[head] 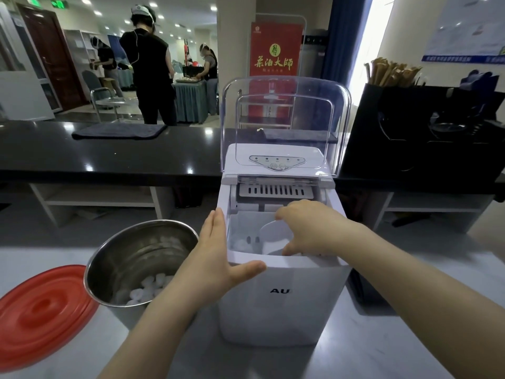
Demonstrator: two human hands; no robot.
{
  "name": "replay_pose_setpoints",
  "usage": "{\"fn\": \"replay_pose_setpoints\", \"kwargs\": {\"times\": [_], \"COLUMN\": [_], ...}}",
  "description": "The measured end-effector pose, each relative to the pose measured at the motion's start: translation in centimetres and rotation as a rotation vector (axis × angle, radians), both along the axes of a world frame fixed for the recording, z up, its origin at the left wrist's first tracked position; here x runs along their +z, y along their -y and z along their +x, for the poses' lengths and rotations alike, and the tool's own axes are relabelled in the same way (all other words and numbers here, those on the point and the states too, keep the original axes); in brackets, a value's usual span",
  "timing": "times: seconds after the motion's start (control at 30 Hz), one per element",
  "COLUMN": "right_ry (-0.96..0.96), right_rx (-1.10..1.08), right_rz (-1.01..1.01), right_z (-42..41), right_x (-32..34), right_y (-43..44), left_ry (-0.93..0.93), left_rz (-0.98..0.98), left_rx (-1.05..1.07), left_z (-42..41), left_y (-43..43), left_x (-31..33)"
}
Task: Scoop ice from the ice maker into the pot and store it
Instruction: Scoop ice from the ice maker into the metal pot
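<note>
You are bracing your left hand [216, 255] against the top left corner of the ice maker [281, 305]. The fingers are lying straight and together along its left side, and the thumb is stretching across the front rim. The hand is flat and holding nothing.

Your right hand [308, 228] is reaching down into the open compartment from the right. Fingers and thumb are curling around the white scoop [274, 236], which is sitting low inside the bin. A few pieces of ice [240, 244] are lying at the bin's left side, beside the scoop.

The ice maker is standing on the pale counter [410, 337], near the middle of its near edge, with the clear lid [284, 116] tipped up and back.

The steel pot [123, 258] is standing just left of the machine, close to your left forearm. White ice cubes [147, 289] are covering part of its bottom.

The red lid [41, 315] is lying flat at the counter's left near corner, just beside the pot; I cannot tell whether they are touching.
</note>
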State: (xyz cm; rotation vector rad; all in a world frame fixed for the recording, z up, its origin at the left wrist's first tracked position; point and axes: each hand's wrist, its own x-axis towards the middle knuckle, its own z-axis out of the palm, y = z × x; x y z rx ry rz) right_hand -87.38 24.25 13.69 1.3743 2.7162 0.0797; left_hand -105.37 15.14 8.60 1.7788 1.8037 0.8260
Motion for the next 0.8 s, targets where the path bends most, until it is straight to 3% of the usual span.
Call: {"fn": "replay_pose_setpoints", "kwargs": {"times": [0.23, 0.4, 0.8], "right_ry": [-0.057, -0.270, -0.299], "right_rx": [-0.007, -0.062, -0.020], "right_rz": [-0.088, -0.237, -0.253], "right_z": [-0.6, 0.2, -0.4], "right_x": [-1.9, -2.6, -2.9], "right_y": [-0.8, -1.0, -1.4], "left_ry": [0.007, 0.008, -0.002], "left_rz": [0.005, 0.010, 0.028], "left_rx": [0.004, 0.005, 0.006], "left_z": [0.0, 0.0, 0.0], "left_y": [-0.1, -0.1, -0.1], "left_x": [-0.2, -0.2, -0.4]}}
